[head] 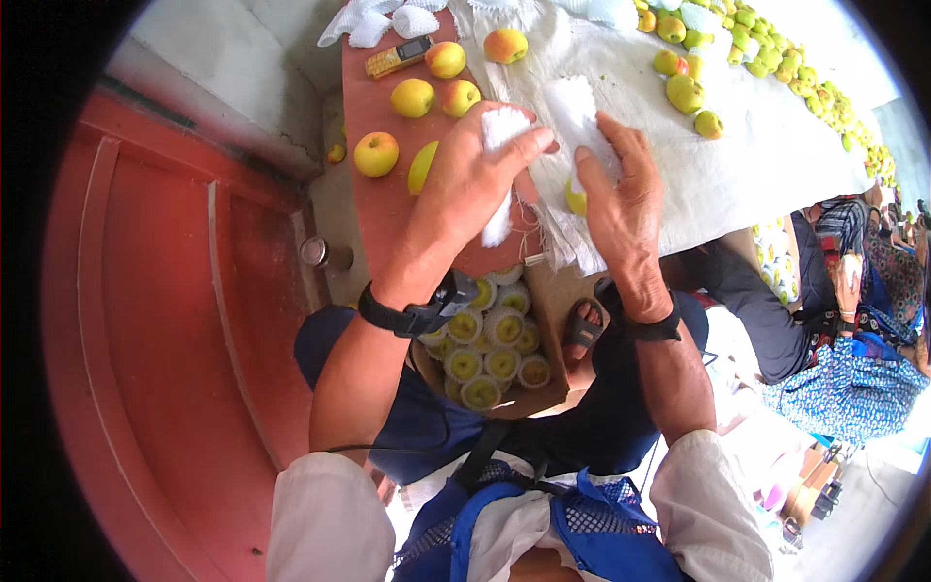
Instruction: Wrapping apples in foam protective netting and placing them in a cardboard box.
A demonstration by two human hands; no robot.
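Observation:
My left hand (462, 171) grips a flattened white foam net sleeve (502, 127) over the red tabletop. Between the thumb and fingers of my right hand (629, 196) is another white foam net sleeve (571, 105). A green apple (575, 198) shows beside my right thumb; I cannot tell whether it is held or lies on the cloth. Loose apples lie left of my hands, among them a yellow-red apple (376, 154) and a partly hidden green apple (422, 169). Below my wrists, a cardboard box (547, 327) holds several sleeved apples (503, 325).
A mobile phone (398, 57) lies near the table's left edge. White woven cloth (611, 65) covers the right side, with a long heap of apples (785, 62) beyond. A red door (167, 276) and a lidded jar (316, 252) are left. Another person's hand (849, 275) is right.

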